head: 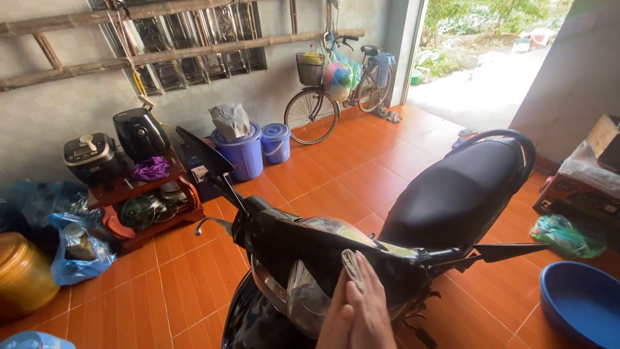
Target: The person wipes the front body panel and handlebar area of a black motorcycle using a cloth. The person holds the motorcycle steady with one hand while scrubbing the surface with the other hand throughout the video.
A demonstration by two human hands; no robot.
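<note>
Motorbike [387,226]: long axis runs from bottom-left front to seat upper right. Both hands, left [337,320] and right [369,309], pressed flat w/ cloth [352,264] on headlight cowl, fingers extended, grip unclear.

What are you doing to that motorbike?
A person is pressing a small cloth against the front panel of a black motorbike parked on an orange tiled floor. One hand shows with its fingers flat on the cloth, at the headlight; which hand it is cannot be told. A blue basin sits on the floor nearby, and a bicycle leans on the far wall.
</note>
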